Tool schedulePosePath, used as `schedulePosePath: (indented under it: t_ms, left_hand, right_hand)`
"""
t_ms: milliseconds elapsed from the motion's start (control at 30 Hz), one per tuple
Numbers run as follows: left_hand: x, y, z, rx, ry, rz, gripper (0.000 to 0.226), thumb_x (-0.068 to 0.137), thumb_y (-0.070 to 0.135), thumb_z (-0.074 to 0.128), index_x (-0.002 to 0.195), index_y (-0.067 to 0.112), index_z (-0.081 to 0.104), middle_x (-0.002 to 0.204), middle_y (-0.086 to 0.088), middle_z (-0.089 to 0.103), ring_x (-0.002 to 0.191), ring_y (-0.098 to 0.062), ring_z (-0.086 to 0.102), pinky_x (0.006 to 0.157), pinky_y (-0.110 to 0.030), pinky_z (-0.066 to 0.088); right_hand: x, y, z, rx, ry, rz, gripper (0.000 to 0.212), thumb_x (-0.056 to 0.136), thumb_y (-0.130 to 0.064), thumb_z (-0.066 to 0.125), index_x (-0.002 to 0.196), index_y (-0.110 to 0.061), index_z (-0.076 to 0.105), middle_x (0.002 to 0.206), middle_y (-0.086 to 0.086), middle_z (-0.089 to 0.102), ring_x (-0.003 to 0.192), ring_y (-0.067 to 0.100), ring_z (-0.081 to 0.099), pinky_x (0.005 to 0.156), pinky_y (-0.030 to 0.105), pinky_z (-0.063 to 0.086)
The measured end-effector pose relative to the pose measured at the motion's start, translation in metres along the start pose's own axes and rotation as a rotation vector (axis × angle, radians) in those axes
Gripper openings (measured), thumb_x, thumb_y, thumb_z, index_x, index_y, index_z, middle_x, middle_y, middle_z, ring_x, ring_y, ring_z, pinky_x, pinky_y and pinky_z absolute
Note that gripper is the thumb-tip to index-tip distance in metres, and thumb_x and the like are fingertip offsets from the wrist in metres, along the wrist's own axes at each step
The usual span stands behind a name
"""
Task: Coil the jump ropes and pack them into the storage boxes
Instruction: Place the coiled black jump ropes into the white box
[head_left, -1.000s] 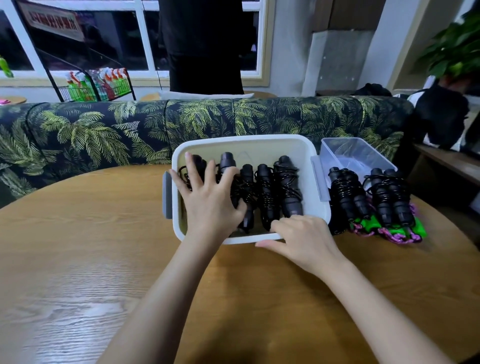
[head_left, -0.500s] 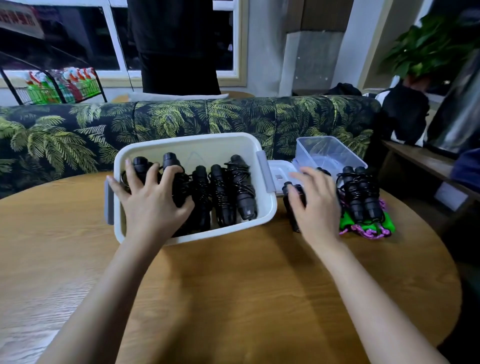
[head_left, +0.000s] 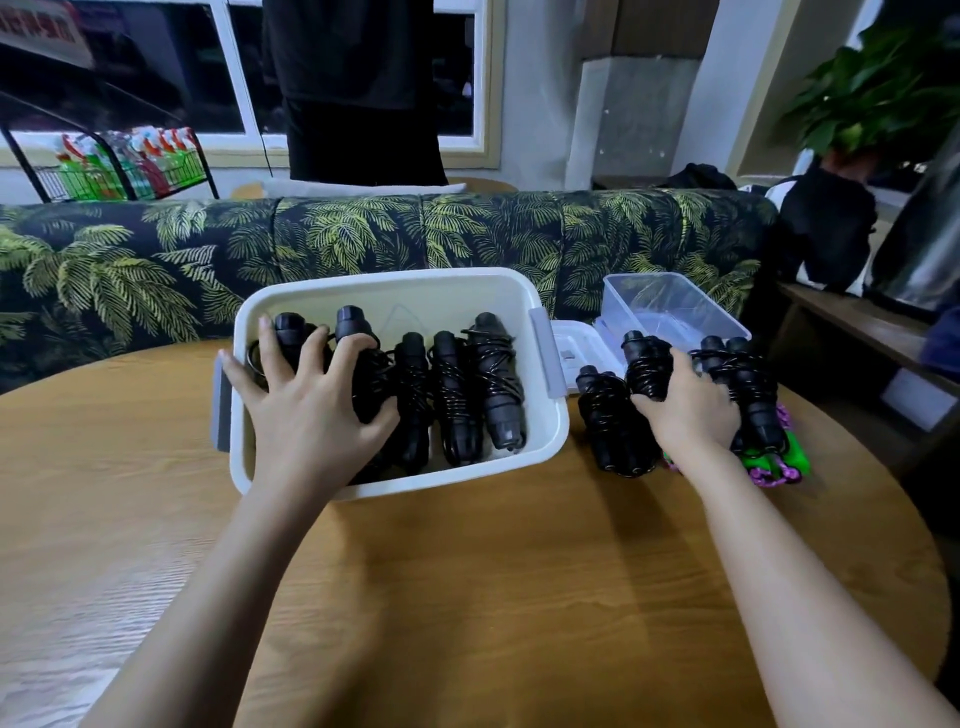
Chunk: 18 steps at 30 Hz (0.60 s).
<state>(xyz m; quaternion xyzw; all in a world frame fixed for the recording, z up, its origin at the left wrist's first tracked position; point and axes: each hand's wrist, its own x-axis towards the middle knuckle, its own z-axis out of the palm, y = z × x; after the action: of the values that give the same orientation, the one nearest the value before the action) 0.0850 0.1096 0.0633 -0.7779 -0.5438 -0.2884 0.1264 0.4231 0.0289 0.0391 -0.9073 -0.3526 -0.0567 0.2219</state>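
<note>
A wooden bench (head_left: 467, 597) stands before a palm-print sofa (head_left: 363, 234). Coiled black ropes (head_left: 467, 384) lie in the white box (head_left: 395, 288), the left grip (head_left: 311, 415) pressing spread fingers on them. Outside it, the right grip (head_left: 685, 405) clasps another rope (head_left: 644, 364), near the clear box (head_left: 675, 306).

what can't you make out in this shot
Head view, left hand covers the leftmost ropes in the white box: their count is unclear.
Head view, right hand and black ropes hide most of the green and purple bundle.
Head view, rack bottles: blurred and too small.
</note>
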Motion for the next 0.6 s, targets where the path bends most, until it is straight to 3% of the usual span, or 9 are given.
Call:
schedulePosePath:
  t_ms: [100, 167, 233, 300, 400, 467, 600]
  left_hand:
    - [0.000, -0.001, 0.001, -0.012, -0.001, 0.003, 0.062, 0.072, 0.064, 0.043, 0.124, 0.032, 0.049, 0.141, -0.010, 0.051, 0.145, -0.048, 0.011, 0.108, -0.074, 0.000]
    - [0.000, -0.001, 0.001, -0.017, 0.000, 0.008, 0.061, 0.072, 0.064, 0.043, 0.124, 0.032, 0.049, 0.140, -0.010, 0.052, 0.145, -0.049, 0.012, 0.108, -0.075, 0.000]
    - [-0.001, -0.002, 0.002, -0.018, 0.001, 0.008, 0.061, 0.072, 0.064, 0.042, 0.124, 0.032, 0.049, 0.140, -0.011, 0.052, 0.145, -0.049, 0.011, 0.108, -0.075, 0.000]
    - [-0.001, -0.001, 0.002, -0.020, 0.001, 0.009, 0.062, 0.072, 0.064, 0.041, 0.124, 0.032, 0.049, 0.140, -0.011, 0.051, 0.145, -0.049, 0.011, 0.108, -0.075, 0.000]
    - [-0.001, 0.000, 0.001, -0.010, -0.005, 0.010, 0.062, 0.072, 0.064, 0.041, 0.125, 0.032, 0.050, 0.142, -0.012, 0.050, 0.146, -0.050, 0.010, 0.108, -0.076, 0.000]
    - [-0.001, 0.001, 0.000, -0.007, -0.008, 0.013, 0.062, 0.071, 0.064, 0.042, 0.125, 0.033, 0.050, 0.143, -0.013, 0.049, 0.146, -0.050, 0.010, 0.108, -0.076, 0.000]
    - [-0.002, 0.000, -0.002, 0.012, -0.018, 0.020, 0.064, 0.070, 0.064, 0.038, 0.127, 0.036, 0.046, 0.149, -0.014, 0.045, 0.147, -0.050, 0.006, 0.109, -0.076, -0.002]
  right_hand:
    - [-0.005, 0.006, -0.008, 0.387, -0.021, 0.035, 0.073, 0.082, -0.046, 0.073, 0.144, -0.023, 0.041, 0.129, 0.010, 0.062, 0.115, 0.035, 0.058, 0.083, 0.040, 0.047]
    - [-0.014, 0.003, -0.023, 0.779, -0.050, 0.043, 0.079, 0.070, -0.051, 0.077, 0.139, -0.028, 0.047, 0.131, 0.006, 0.062, 0.118, 0.028, 0.059, 0.094, 0.043, 0.049]
    - [-0.024, -0.005, -0.043, 1.145, -0.092, -0.006, 0.066, 0.073, -0.037, 0.081, 0.133, -0.029, 0.051, 0.119, 0.004, 0.070, 0.105, 0.017, 0.067, 0.092, 0.039, 0.055]
    - [-0.038, -0.023, -0.068, 1.356, -0.193, -0.119, 0.051, 0.087, -0.015, 0.074, 0.132, -0.021, 0.051, 0.102, -0.004, 0.075, 0.091, 0.010, 0.071, 0.079, 0.028, 0.058]
    - [-0.066, -0.059, -0.090, 1.377, -0.348, -0.298, 0.050, 0.088, -0.017, 0.072, 0.133, -0.027, 0.051, 0.112, -0.001, 0.073, 0.109, 0.023, 0.067, 0.089, 0.039, 0.054]
    - [-0.083, -0.085, -0.083, 1.354, -0.487, -0.346, 0.050, 0.088, -0.015, 0.072, 0.128, -0.035, 0.050, 0.114, 0.009, 0.071, 0.110, 0.028, 0.066, 0.086, 0.039, 0.053]
    - [-0.105, -0.128, -0.043, 1.236, -0.642, -0.348, 0.057, 0.088, -0.014, 0.073, 0.135, -0.031, 0.046, 0.117, 0.010, 0.068, 0.111, 0.022, 0.066, 0.091, 0.038, 0.057]
